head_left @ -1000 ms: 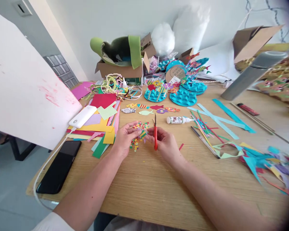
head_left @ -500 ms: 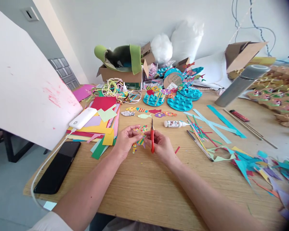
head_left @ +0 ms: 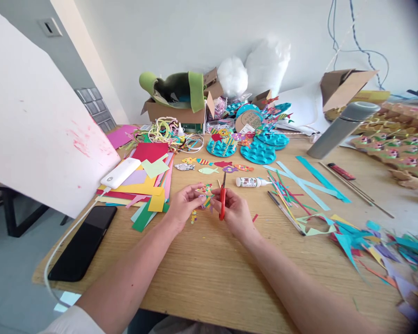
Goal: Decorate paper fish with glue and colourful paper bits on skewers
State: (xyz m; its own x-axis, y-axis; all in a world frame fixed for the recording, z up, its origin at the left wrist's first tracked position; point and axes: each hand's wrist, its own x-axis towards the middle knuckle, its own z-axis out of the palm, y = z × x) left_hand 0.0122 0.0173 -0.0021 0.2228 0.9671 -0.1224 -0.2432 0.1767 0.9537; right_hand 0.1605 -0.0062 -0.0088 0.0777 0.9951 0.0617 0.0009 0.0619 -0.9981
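My left hand [head_left: 185, 207] pinches a small colourful paper piece [head_left: 208, 202] with stripes, partly covered by the fingers. Red-handled scissors [head_left: 223, 204] are in my right hand [head_left: 234, 212], blades pointing away from me; its thumb and fingertips come close to the same paper piece, and I cannot tell whether they touch it. Small patterned scraps [head_left: 194, 216] show just below the fingers. Beyond the hands lie several cut-out paper fish, among them a pale green fish [head_left: 208, 171] and a red fish [head_left: 223, 163]. A white glue bottle [head_left: 249, 182] lies on its side to the right.
Coloured paper sheets [head_left: 156, 199], a power bank [head_left: 120, 172] and a black phone [head_left: 83, 243] lie left. Rightward are a pen [head_left: 285, 212], paper strips [head_left: 303, 178], offcuts [head_left: 358, 239] and a grey flask [head_left: 341, 132]. Blue egg-tray pieces [head_left: 259, 152] and a cardboard box [head_left: 174, 112] stand behind.
The scissors have shifted slightly right and tilt a little more. My left hand keeps its pinch on the paper piece. The whole view has moved slightly.
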